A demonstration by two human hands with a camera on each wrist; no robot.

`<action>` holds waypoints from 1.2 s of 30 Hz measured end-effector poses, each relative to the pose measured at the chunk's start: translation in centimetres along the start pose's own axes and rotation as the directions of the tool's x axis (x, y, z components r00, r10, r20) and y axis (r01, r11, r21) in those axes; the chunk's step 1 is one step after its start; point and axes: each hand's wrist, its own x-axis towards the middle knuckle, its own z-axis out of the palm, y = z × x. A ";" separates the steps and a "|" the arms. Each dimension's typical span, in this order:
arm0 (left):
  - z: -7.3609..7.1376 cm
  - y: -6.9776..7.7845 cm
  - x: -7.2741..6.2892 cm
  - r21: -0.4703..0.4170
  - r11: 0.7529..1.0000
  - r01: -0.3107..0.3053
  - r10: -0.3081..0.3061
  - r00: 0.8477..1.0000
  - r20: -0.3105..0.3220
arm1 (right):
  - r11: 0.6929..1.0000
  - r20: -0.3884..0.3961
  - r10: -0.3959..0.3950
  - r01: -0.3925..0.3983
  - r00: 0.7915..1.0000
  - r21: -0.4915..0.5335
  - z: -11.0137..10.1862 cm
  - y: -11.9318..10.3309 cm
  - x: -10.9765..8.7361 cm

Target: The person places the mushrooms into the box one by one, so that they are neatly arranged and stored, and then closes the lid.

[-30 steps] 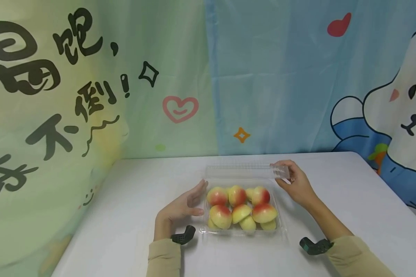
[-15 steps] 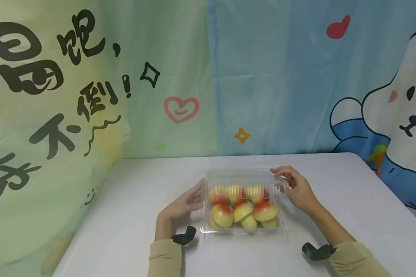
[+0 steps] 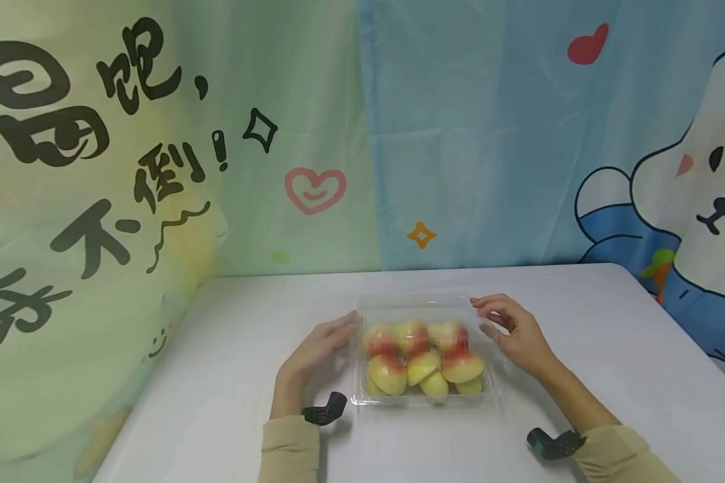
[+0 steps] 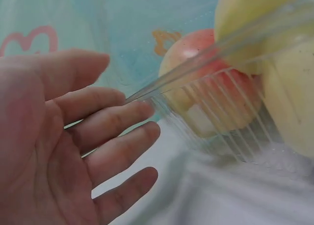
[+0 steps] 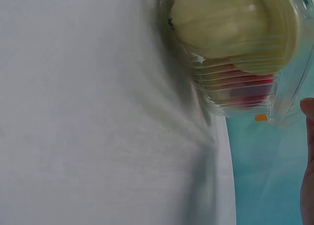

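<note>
A clear plastic clamshell box full of yellow-and-red, peach-like fruits stands on the table. Its clear lid lies down over the fruits; whether it is latched I cannot tell. At the box's left side is my left hand, its fingers extended with the fingertips at the rim. My right hand is by the far right corner, fingers loosely bent and nothing held. In the right wrist view only part of that hand shows, a little apart from the lid's edge.
A white-covered table spreads around the box. Behind it hangs a printed curtain with hearts, lettering and a cartoon animal. Dark wrist-worn cameras sit on both wrists.
The lid has swung down from its raised position over the fruits. My right hand, which held the lid's edge, has let go and come slightly nearer. The left hand has stayed beside the box.
</note>
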 end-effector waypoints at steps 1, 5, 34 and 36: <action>0.1 0.1 0.0 -0.001 1.000 0.010 -0.010 1.000 -0.010 | 1.000 0.002 0.002 -0.002 1.000 -0.003 0.0 0.0 -0.1; 0.3 0.2 0.2 -0.043 0.997 0.056 -0.058 0.998 -0.034 | 0.999 -0.001 -0.028 0.028 1.000 -0.024 0.1 0.2 -0.4; 1.0 1.0 0.6 0.142 0.989 0.047 -0.016 0.977 -0.211 | 0.947 -0.021 -0.258 0.249 0.966 -0.201 1.0 0.9 -1.1; 1.0 1.1 0.6 0.147 0.988 0.057 -0.023 0.975 -0.222 | 0.957 -0.022 -0.197 0.188 0.980 -0.221 1.0 0.8 -1.1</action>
